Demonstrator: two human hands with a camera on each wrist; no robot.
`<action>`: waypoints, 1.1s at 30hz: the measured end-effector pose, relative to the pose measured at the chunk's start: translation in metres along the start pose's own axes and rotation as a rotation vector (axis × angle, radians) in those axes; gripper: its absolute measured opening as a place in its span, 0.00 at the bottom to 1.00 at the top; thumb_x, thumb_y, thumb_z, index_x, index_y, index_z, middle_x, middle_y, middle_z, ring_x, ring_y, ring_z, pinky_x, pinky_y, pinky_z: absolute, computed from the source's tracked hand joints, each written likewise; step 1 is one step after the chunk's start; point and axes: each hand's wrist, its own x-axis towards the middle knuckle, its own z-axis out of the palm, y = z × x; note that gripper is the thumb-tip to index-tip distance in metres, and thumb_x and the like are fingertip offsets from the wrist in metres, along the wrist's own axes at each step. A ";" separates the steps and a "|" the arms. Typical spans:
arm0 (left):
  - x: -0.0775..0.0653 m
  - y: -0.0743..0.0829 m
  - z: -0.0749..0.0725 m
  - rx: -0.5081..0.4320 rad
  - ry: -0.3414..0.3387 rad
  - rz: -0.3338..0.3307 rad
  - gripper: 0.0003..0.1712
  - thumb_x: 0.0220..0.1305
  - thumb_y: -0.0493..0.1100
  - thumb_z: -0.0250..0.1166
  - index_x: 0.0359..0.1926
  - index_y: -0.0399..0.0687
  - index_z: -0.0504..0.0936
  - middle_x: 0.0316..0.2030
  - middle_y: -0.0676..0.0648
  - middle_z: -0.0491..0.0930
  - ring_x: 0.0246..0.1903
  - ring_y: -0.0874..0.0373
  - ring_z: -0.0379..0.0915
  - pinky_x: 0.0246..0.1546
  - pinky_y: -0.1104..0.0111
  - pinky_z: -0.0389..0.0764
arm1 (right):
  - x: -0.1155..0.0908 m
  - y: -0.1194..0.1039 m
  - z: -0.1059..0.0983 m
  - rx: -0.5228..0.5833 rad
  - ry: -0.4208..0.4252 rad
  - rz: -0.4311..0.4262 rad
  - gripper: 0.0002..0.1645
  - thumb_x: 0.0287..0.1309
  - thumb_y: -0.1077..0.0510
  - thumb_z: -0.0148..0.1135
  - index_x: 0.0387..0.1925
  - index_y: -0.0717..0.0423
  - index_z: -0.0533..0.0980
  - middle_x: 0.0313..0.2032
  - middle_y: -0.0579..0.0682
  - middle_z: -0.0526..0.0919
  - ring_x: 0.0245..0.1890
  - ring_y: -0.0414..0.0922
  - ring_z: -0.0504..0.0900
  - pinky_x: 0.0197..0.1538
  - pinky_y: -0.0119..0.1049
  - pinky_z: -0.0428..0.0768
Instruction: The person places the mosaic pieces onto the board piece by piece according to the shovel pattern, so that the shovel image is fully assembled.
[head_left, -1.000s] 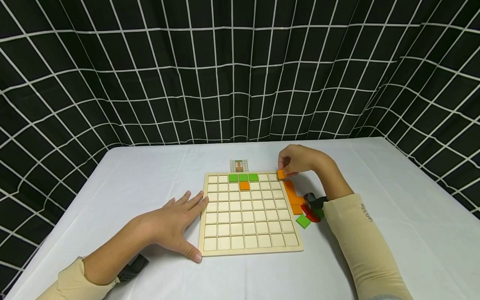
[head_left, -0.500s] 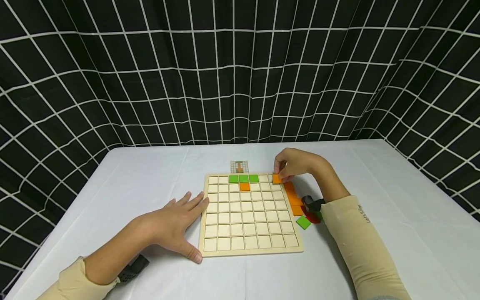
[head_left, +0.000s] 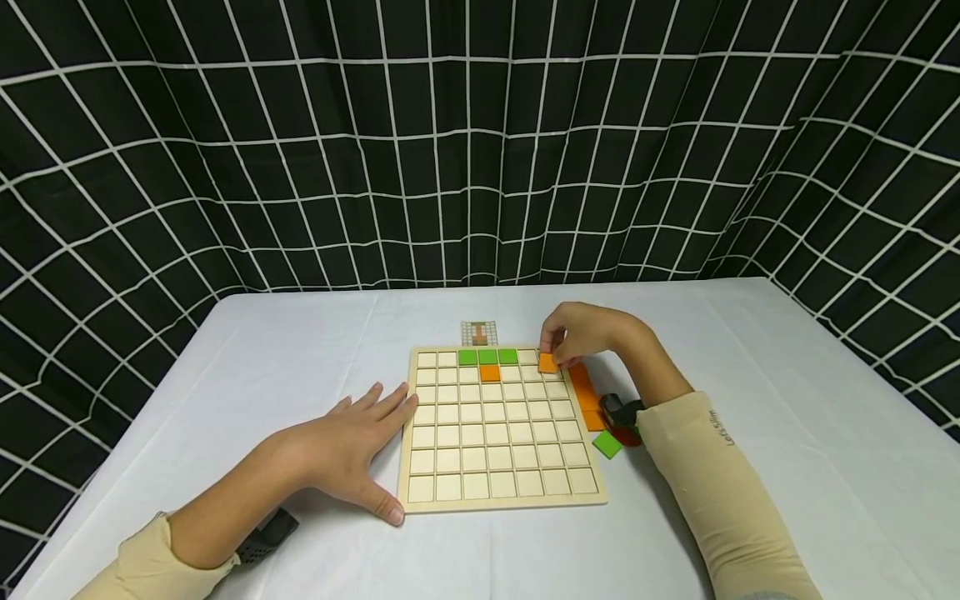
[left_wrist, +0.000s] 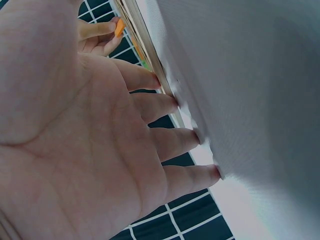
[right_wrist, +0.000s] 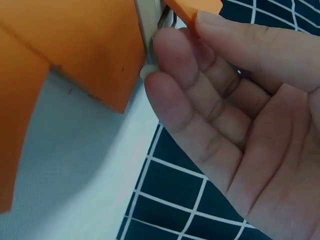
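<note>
A square wooden grid board (head_left: 501, 505) lies on the white table. Three green tiles (head_left: 487, 357) sit side by side in its far row, and one orange tile (head_left: 490, 373) is in the cell below the middle one. My right hand (head_left: 585, 327) pinches another orange tile (head_left: 548, 363) between thumb and fingers over the board's far right corner; the right wrist view shows that held tile (right_wrist: 202, 9) at the top. With fingers spread, my left hand (head_left: 348, 450) rests at the board's left edge, thumb and fingertips touching the rim or the cloth beside it.
Loose orange tiles (head_left: 583, 387) lie along the board's right side. Near them are a green tile (head_left: 607, 444) and a red piece (head_left: 627, 436), partly hidden under the right wrist camera (head_left: 621, 409). A small pattern card (head_left: 478, 333) lies beyond the board's far edge.
My right hand has moved left and slightly nearer, carrying the orange tile from the board's right rim to over its far right cells. The left hand has stayed still.
</note>
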 end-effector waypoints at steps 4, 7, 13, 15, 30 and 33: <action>0.000 0.000 0.000 0.000 -0.001 -0.003 0.80 0.36 0.83 0.68 0.80 0.43 0.47 0.78 0.39 0.42 0.76 0.35 0.34 0.68 0.35 0.45 | 0.000 -0.003 0.001 -0.042 -0.010 0.004 0.08 0.51 0.72 0.67 0.31 0.58 0.82 0.27 0.50 0.80 0.27 0.45 0.76 0.35 0.36 0.76; 0.001 0.000 0.000 0.001 0.000 -0.004 0.80 0.35 0.83 0.68 0.80 0.44 0.47 0.78 0.39 0.41 0.76 0.35 0.34 0.68 0.35 0.45 | 0.001 -0.005 0.002 -0.055 -0.025 0.016 0.08 0.49 0.71 0.68 0.30 0.57 0.82 0.27 0.49 0.80 0.27 0.45 0.76 0.35 0.36 0.76; 0.001 0.001 -0.001 0.002 0.000 -0.001 0.80 0.36 0.84 0.68 0.80 0.43 0.47 0.78 0.39 0.41 0.76 0.35 0.34 0.68 0.35 0.45 | 0.000 -0.007 0.003 -0.072 -0.036 0.005 0.09 0.49 0.71 0.67 0.30 0.56 0.82 0.27 0.48 0.79 0.27 0.44 0.76 0.34 0.35 0.75; 0.001 0.001 -0.002 0.002 -0.002 -0.002 0.80 0.36 0.83 0.68 0.80 0.43 0.47 0.78 0.39 0.41 0.76 0.35 0.33 0.68 0.35 0.45 | 0.000 -0.008 0.003 -0.079 -0.038 -0.007 0.09 0.48 0.71 0.66 0.30 0.56 0.82 0.27 0.48 0.79 0.27 0.44 0.75 0.33 0.35 0.75; 0.001 0.000 0.000 0.013 -0.001 -0.015 0.80 0.35 0.83 0.69 0.80 0.43 0.47 0.79 0.40 0.41 0.76 0.36 0.33 0.69 0.36 0.45 | 0.003 -0.034 0.013 -0.106 -0.086 -0.112 0.09 0.54 0.72 0.64 0.31 0.57 0.81 0.26 0.47 0.80 0.27 0.43 0.76 0.34 0.34 0.76; 0.001 0.000 0.000 0.005 -0.002 -0.008 0.80 0.35 0.83 0.69 0.80 0.43 0.47 0.78 0.39 0.41 0.75 0.35 0.34 0.68 0.35 0.45 | 0.003 -0.036 0.016 -0.100 -0.095 -0.120 0.08 0.56 0.72 0.64 0.31 0.57 0.81 0.25 0.48 0.81 0.24 0.44 0.76 0.34 0.34 0.76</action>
